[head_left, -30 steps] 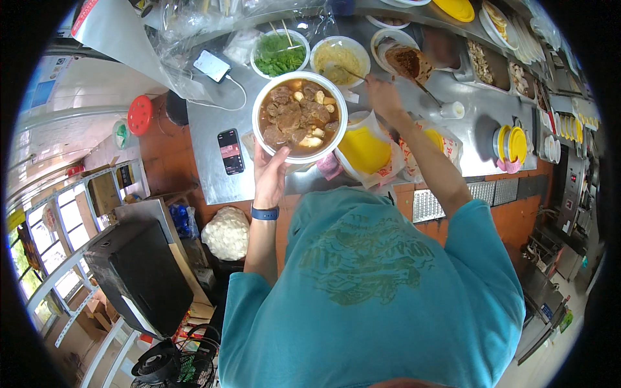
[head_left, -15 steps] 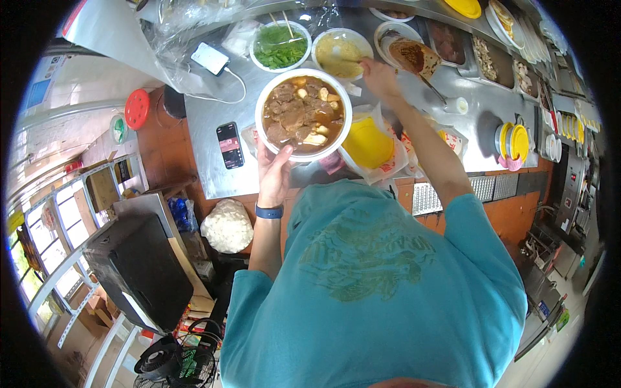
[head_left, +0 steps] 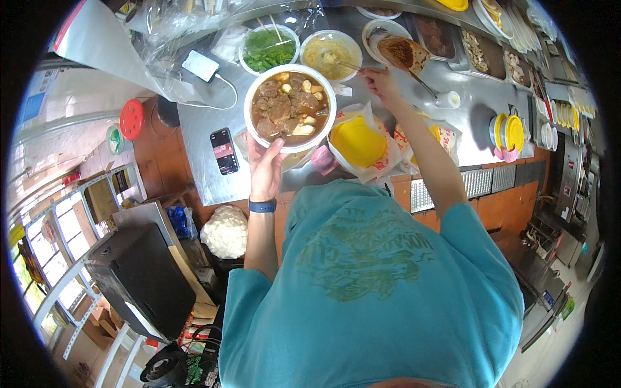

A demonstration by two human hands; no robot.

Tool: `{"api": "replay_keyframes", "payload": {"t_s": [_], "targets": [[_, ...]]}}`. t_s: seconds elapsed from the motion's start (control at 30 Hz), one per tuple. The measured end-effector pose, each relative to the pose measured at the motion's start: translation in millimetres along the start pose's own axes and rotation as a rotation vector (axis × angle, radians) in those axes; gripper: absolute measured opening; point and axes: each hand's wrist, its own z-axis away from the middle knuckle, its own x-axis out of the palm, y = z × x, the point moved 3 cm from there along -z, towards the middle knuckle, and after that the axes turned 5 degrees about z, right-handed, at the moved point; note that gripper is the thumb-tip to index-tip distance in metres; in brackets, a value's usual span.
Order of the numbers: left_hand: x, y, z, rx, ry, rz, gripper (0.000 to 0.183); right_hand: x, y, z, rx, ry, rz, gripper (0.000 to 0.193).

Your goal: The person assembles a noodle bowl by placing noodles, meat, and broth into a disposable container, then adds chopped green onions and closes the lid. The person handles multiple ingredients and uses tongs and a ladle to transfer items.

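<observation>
My left hand grips a white bowl from its near side, thumb over the rim. Chunks of brown meat and pale pieces lie in dark broth inside it. My right hand pinches the thin handle of a utensil, whose other end rests in a bowl of pale yellow chopped food; the food hides that end, so its kind is unclear. Just left of that bowl stands a bowl of chopped greens with two thin sticks in it. A bowl of dark red sauce is on the right, a long handle leaning out.
The steel counter carries a phone, a white corded device, yellow bowls in plastic wrapping, a small white cup and stacked yellow dishes. Metal food trays line the far right.
The bowl of meat in my left hand has shifted slightly left and nearer the bowl of greens. My right hand has drawn back a little, still on the utensil; the whole view has shifted somewhat.
</observation>
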Motion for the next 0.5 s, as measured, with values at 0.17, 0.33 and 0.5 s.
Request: {"api": "replay_keyframes", "payload": {"t_s": [0.17,0.33,0.5], "targets": [[4,-2,-9,-0.016,-0.022,0.036,0.067,-12,-65,96,-0.116,0.051,0.0,0.02],[7,-4,-13,-0.023,-0.034,0.075,0.072,26,-102,187,-0.559,0.201,0.548,0.022],[7,-6,-11,-0.015,-0.064,0.085,0.071,30,-96,183,-0.691,0.318,0.686,0.02]]}}
